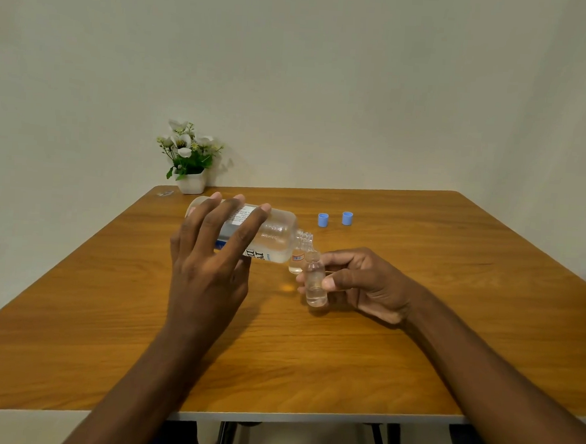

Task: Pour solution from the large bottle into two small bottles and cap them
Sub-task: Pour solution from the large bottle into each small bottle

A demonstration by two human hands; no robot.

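Blue caps [323,220] off, behind. Grips bottle [277,236] sideways in left hand [210,261], pinches vial [315,285] at its spout with right hand [370,281]. Can't read blurred white-blue label [240,215].

You wear one wide-angle camera on your head. It looks forward and down from the near edge of the table [310,360], close in. Your left hand [211,251] and right hand [367,281] sit mid-frame. Table fills the lower half, wall [328,69] the upper.
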